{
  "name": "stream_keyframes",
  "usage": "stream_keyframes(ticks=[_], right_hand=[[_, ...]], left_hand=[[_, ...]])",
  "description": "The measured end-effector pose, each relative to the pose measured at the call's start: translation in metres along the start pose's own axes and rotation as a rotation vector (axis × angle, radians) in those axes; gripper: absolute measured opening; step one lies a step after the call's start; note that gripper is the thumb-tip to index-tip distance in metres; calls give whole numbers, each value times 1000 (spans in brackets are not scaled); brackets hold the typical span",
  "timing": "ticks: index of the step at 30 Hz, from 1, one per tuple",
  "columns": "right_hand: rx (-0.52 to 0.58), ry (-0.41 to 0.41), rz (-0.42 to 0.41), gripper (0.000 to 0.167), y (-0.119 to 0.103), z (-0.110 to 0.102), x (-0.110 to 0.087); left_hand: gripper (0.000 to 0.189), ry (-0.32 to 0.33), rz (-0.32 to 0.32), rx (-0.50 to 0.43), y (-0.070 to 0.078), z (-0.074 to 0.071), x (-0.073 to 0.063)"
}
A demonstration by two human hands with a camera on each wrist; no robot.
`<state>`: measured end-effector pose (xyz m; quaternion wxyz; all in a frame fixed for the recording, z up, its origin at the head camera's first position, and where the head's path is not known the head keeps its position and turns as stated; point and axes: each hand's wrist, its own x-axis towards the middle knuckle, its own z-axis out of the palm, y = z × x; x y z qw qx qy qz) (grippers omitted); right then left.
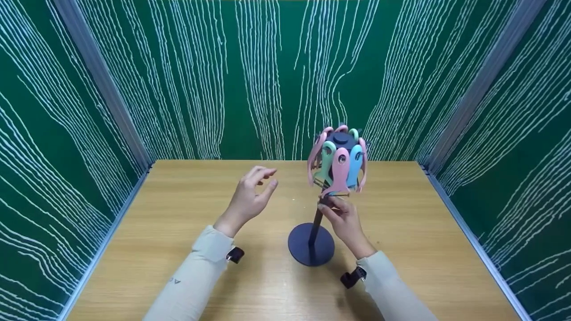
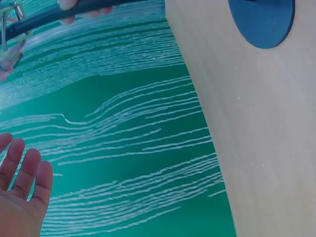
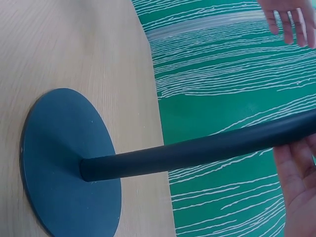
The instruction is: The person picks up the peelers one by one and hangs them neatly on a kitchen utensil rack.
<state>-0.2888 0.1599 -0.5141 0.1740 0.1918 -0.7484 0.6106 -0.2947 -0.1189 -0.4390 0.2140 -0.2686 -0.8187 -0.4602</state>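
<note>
A dark display stand (image 1: 311, 244) rises from a round base on the wooden table, its pole leaning slightly in the head view. Around its top hang several fish-shaped peelers (image 1: 340, 167) in pink, green and blue, with metal parts at their lower ends. Just beneath them, my right hand (image 1: 344, 220) grips the pole (image 3: 207, 152) with thumb and fingers. My left hand (image 1: 250, 196) is raised left of the stand, apart from it, its fingers loosely bent and holding nothing. In the left wrist view, the left fingers (image 2: 29, 173) spread in front of the green wall.
Green walls (image 1: 285, 67) with white wavy lines enclose the wooden table (image 1: 178, 214) at the back and both sides. Metal rails (image 1: 473, 240) run along its side edges. Each sleeve cuff carries a small black wrist camera (image 1: 235, 255).
</note>
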Motion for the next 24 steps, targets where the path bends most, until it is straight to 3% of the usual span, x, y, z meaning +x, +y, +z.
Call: stream_keyframes(ticks=[13,24], right_hand=[[-10,-1,-12,17,-4,2,-6],[13,71,-86,24,0,-25,-14]], left_hand=[[30,40,-57,21,-15,-9,-22],[36,17,-140,83,-25,-22,-44]])
